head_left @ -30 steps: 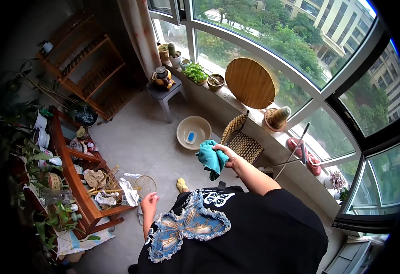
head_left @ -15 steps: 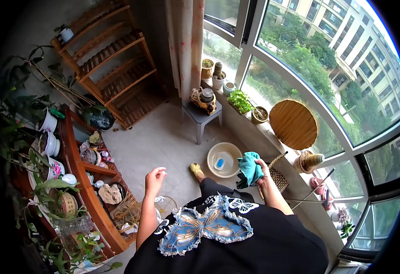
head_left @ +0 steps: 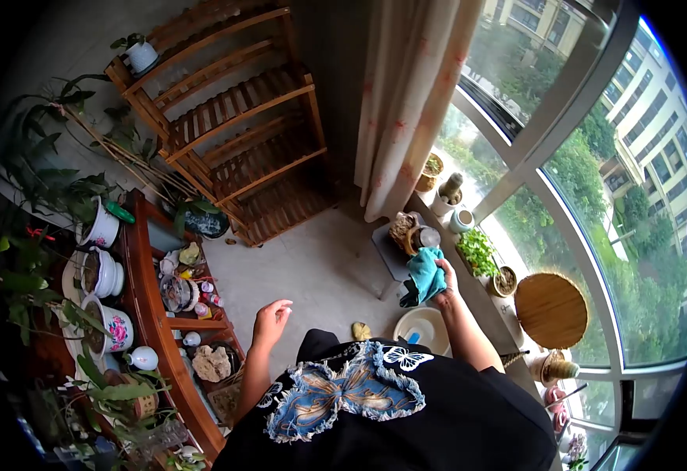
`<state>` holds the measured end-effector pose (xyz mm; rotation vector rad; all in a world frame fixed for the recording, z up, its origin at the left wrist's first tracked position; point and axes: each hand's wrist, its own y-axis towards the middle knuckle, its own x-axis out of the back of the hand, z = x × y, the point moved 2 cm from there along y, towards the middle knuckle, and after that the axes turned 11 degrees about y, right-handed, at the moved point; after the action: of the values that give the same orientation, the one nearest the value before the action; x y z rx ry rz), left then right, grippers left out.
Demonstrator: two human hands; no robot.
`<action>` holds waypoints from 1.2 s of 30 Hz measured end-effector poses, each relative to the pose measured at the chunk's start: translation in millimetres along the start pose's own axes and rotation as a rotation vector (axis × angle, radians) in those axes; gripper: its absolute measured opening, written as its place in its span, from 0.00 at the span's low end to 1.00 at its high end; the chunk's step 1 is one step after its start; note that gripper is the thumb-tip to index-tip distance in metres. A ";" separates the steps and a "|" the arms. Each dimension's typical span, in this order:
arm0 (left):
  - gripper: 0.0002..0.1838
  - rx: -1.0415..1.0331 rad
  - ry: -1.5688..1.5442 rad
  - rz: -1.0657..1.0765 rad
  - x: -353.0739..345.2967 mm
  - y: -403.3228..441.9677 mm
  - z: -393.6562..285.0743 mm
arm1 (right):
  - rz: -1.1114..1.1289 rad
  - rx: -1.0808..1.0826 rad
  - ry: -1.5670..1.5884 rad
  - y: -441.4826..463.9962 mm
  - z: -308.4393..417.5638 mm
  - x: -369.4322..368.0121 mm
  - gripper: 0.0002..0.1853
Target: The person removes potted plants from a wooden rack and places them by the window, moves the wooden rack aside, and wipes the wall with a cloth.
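Note:
My right hand is closed on a crumpled teal cloth. The cloth hangs in front of a grey stool, which bears a brown carved ornament and a round jar. Just below the cloth, a beige basin with a blue object in it stands on the floor, partly hidden by my forearm and shirt. My left hand is raised over the floor with its fingers bent and loosely apart, holding nothing.
A wooden slatted rack stands at the back. Potted plants and a reddish-brown cabinet fill the left side. Along the window sill are a leafy green plant, other pots and a round woven disc. A curtain hangs by the window.
The view has turned leftward and moved towards the rack and stool. My right hand has carried the cloth from beside the basin to in front of the stool. My left hand remains raised.

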<state>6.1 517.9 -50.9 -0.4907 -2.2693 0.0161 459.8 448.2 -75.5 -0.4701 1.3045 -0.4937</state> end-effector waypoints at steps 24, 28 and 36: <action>0.25 -0.257 -0.129 -0.679 425.5 473.4 98.9 | 0.108 -0.229 -0.061 308.7 -143.6 -371.8 0.25; 0.33 -0.280 -0.081 -0.908 500.4 539.4 70.8 | 0.091 -0.138 -0.346 407.0 -121.5 -407.4 0.23; 0.49 -0.140 0.029 -1.083 612.9 671.0 82.6 | 0.548 0.009 -0.874 529.6 -160.1 -620.3 0.23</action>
<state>-195.5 1366.3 217.8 0.7003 -2.2365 -0.6811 226.5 1232.7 69.4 -0.2472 0.5349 0.1733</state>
